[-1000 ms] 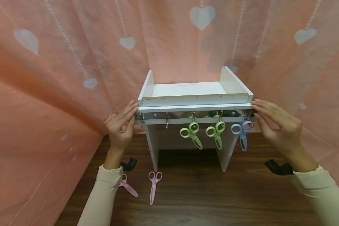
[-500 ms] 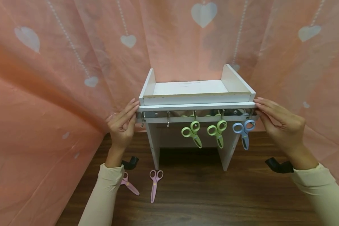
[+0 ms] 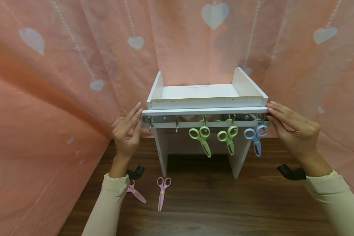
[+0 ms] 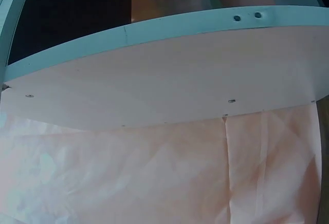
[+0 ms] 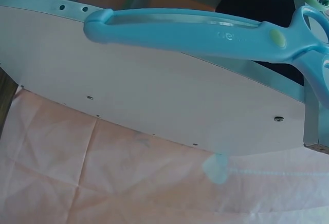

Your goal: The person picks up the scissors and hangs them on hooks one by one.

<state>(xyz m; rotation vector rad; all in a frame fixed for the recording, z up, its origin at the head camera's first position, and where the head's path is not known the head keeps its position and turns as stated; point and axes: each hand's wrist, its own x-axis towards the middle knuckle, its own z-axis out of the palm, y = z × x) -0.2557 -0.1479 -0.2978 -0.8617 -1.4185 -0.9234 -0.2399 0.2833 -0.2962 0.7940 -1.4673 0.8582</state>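
Two-handed steadying of a white hook rack (image 3: 194, 111) across the front of a shelf unit (image 3: 163, 152). My left hand (image 3: 126, 131) and right hand (image 3: 298, 126) touch its opposite ends, fingers nearly straight; whether my thumbs pinch beneath, I cannot tell. The left end juts past the unit's side. Three scissors hang by their loops: a left green pair (image 3: 203, 138), a right green pair (image 3: 229, 139) and a blue pair (image 3: 257, 139) beside my right hand. The two leftmost hooks (image 3: 177, 124) are bare, so the load sits to the right. Uneven pressure from my hands could tip or skew the rack; a jolt could swing a loop off its hook. Dropped scissors could strike the floor (image 3: 212, 203), where two pink scissors (image 3: 161, 193) lie.
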